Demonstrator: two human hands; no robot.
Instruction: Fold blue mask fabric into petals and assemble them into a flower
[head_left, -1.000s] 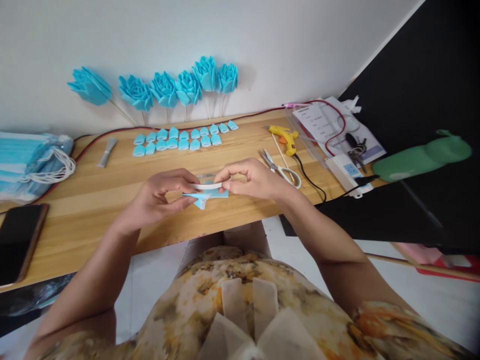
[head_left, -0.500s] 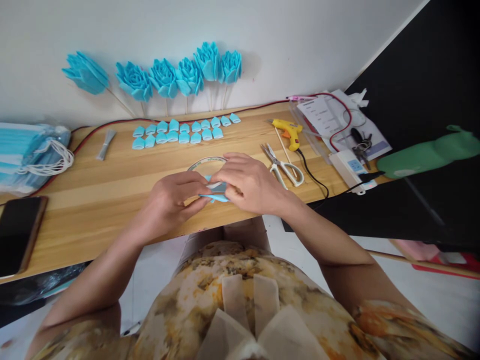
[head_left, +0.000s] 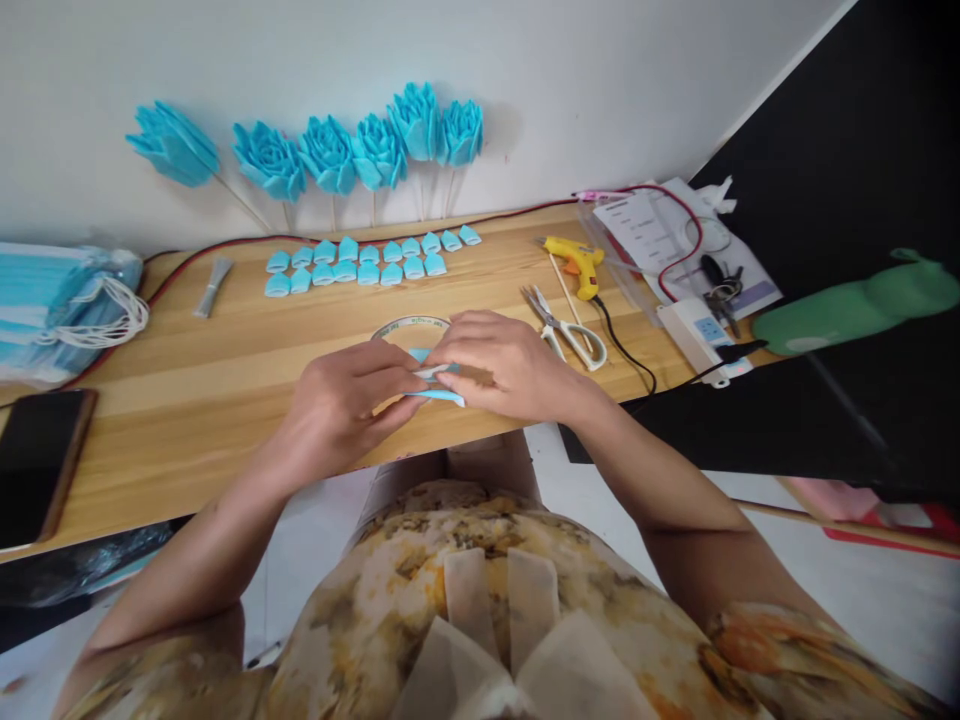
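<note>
Between my hands, near the table's front edge, is a small folded piece of blue and white fabric [head_left: 441,396]. My left hand [head_left: 341,400] pinches its left side, thumb below and fingers above. Gripping the right side, my right hand [head_left: 510,365] has its fingers curled over the top and its thumb against the white part. Fingers cover much of the fabric. Just beyond the hands lies a roll of tape [head_left: 397,325], partly hidden by them. Farther back, several folded blue petals [head_left: 345,272] lie in two rows.
Several blue fabric flowers on sticks [head_left: 328,155] lean at the wall. To the right are scissors [head_left: 559,325], a yellow glue gun [head_left: 574,262], a power strip [head_left: 705,340] and a green bottle [head_left: 847,305]. Packed face masks [head_left: 52,310] and a phone [head_left: 41,465] lie left.
My right thumb has straightened and moved left onto the white part of the fabric. Both hands have shifted slightly while keeping hold of the piece.
</note>
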